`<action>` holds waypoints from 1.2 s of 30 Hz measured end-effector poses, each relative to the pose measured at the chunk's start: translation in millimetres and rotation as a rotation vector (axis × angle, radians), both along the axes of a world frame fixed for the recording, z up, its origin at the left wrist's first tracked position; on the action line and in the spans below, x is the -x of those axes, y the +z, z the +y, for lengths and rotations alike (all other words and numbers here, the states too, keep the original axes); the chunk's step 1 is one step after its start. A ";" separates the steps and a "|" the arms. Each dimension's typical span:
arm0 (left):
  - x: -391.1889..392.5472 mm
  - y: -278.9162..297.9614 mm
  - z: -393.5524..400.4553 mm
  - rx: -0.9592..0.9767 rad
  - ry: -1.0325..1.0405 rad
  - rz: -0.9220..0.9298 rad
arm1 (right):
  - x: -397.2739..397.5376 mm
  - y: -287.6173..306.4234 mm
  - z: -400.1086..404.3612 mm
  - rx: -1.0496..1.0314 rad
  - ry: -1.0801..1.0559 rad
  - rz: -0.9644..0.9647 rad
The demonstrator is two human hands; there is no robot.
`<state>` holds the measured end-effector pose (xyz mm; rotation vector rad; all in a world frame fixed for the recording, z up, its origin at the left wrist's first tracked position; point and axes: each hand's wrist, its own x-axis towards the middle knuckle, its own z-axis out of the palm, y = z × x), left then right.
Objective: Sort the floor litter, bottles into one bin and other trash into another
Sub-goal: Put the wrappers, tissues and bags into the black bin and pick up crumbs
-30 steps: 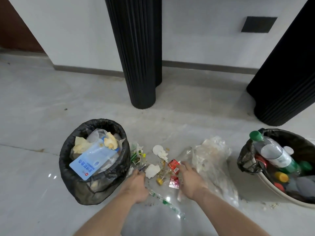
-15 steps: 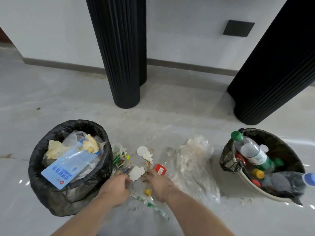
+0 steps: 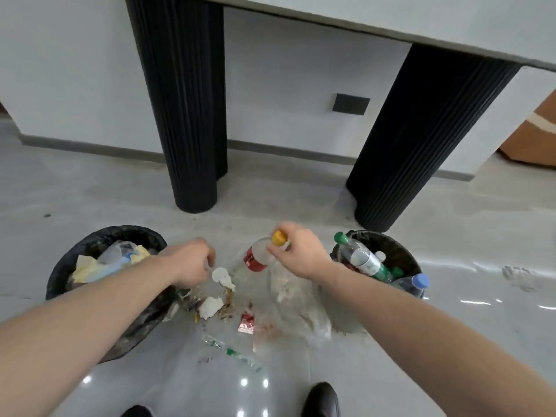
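My right hand (image 3: 301,254) grips a clear bottle (image 3: 257,257) with a yellow cap and a red label, held above the floor between the two bins. My left hand (image 3: 189,263) hovers by the left bin (image 3: 99,236) with its fingers curled; whatever is inside them is hidden. That black-lined bin holds paper and wrappers. The right bin (image 3: 400,251) holds several bottles, one with a green cap (image 3: 361,260). Between the bins, the floor carries white tissue (image 3: 222,276), a red foil wrapper (image 3: 246,323), a clear plastic bag (image 3: 298,305) and a green-printed clear wrapper (image 3: 231,352).
Two black fluted table legs (image 3: 186,115) (image 3: 415,139) stand behind the bins under a grey tabletop (image 3: 391,13). My black shoe (image 3: 323,398) is at the bottom edge. Crumbs lie around a white scrap (image 3: 210,307). The grey floor is glossy.
My right hand has picked the bottle up from the litter pile and raised it toward the right bin. My left hand has lifted off the floor. The view has tilted upward.
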<state>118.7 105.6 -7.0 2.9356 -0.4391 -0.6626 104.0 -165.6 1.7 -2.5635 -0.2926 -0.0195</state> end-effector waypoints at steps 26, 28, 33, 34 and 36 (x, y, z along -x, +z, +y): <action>14.9 19.6 -19.4 0.004 0.005 0.217 | -13.0 53.4 -157.5 0.344 -0.301 0.071; 16.9 18.7 -21.7 0.003 -0.001 0.219 | -13.5 37.0 -165.9 0.398 -0.285 0.136; 19.8 18.9 -25.1 -0.003 -0.010 0.215 | -12.5 20.8 -183.6 0.425 -0.311 0.175; 19.7 18.7 -25.0 -0.006 -0.010 0.213 | -10.6 18.8 -183.5 0.433 -0.307 0.201; 19.7 18.4 -24.4 -0.013 -0.008 0.217 | -6.8 16.2 -180.4 0.450 -0.301 0.249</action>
